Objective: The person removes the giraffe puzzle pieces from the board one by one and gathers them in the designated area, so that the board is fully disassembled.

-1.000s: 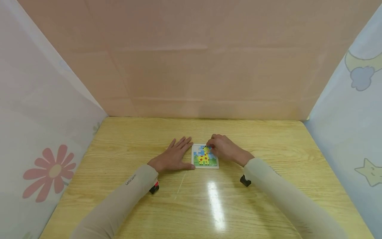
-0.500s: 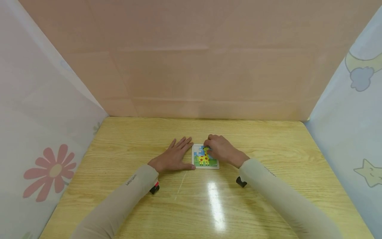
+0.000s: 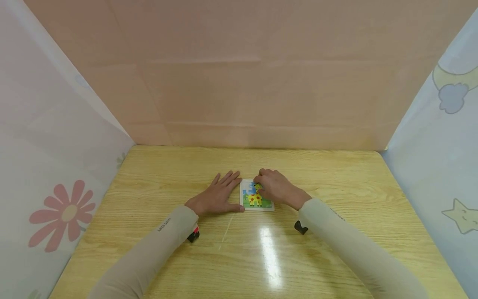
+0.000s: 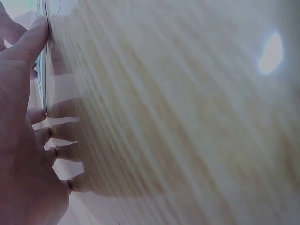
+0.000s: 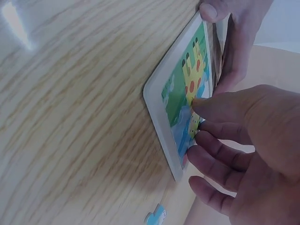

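While my left hand (image 3: 218, 198) lies flat and spread on the wooden table (image 3: 336, 257), its thumb against the left edge of a small giraffe puzzle (image 3: 252, 202), my right hand (image 3: 274, 187) covers the puzzle's far right part with fingers curled down onto it. From this head view I judge that I am seating a piece near the giraffe's head; whether a piece sits under those fingertips I cannot tell. The puzzle lies in the middle of the table, between both hands. The tabletop is pale, grained and glossy, with a streak of reflected light near me. Cloth walls stand around it, pink behind, flowered on the left, moon and star on the right.

From the left wrist, my left hand (image 4: 21, 136) shows fingers straight and parted, pressed to the blurred wood, the thumb touching the thin edge of the puzzle (image 4: 45, 70).

From the right wrist, the puzzle (image 5: 185, 93) is a flat board with a white raised rim and rounded corners, printed with green grass, blue sky and a yellow, red-spotted giraffe. My right hand (image 5: 243, 154) bends its fingertips (image 5: 199, 105) onto the picture. One loose blue piece (image 5: 156, 216) lies on the table just beyond the board. Next, I judge, comes firm downward pressure, then fetching that piece.
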`<action>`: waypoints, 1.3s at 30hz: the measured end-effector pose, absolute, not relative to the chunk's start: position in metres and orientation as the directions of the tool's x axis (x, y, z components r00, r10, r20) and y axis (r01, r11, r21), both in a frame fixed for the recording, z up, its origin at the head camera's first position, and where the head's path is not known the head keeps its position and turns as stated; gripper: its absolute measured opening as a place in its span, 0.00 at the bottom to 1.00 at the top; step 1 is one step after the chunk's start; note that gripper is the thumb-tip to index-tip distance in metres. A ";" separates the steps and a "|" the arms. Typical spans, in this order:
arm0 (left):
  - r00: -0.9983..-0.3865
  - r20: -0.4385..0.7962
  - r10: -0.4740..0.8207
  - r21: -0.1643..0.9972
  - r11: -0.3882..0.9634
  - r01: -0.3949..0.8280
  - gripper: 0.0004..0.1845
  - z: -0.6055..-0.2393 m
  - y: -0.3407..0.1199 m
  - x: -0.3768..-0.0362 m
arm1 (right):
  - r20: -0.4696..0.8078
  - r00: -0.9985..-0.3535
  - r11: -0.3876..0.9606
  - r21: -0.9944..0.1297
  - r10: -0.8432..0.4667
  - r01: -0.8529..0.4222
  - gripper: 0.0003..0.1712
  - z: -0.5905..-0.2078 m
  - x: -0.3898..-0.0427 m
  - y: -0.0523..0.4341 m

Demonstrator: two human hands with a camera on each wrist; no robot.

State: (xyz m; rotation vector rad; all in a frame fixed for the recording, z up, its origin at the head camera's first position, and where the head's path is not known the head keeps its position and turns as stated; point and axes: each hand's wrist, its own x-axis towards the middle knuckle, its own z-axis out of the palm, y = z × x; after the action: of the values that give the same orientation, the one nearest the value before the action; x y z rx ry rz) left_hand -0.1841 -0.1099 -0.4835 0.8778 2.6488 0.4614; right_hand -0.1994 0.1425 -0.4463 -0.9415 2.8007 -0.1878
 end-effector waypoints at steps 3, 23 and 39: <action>-0.765 -0.186 0.617 0.394 0.760 0.517 0.57 -0.483 -0.110 -0.184 | -0.139 -0.781 0.790 -0.195 -0.609 -0.581 0.21 -0.444 -0.199 0.141; -0.762 -0.199 0.616 0.383 0.765 0.518 0.57 -0.487 -0.111 -0.188 | -0.205 -0.779 0.773 -0.419 -0.592 -0.477 0.22 -0.450 -0.214 0.146; -0.761 -0.196 0.618 0.393 0.761 0.517 0.57 -0.488 -0.112 -0.188 | -0.209 -0.782 0.763 -0.464 -0.588 -0.450 0.27 -0.450 -0.212 0.144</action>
State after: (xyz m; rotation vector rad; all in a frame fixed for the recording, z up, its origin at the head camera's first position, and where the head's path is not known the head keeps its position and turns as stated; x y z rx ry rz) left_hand -0.1877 -0.1124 -0.4877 0.8768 2.6434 0.4558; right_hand -0.2125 0.1442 -0.4497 -0.7966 2.6161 -0.5626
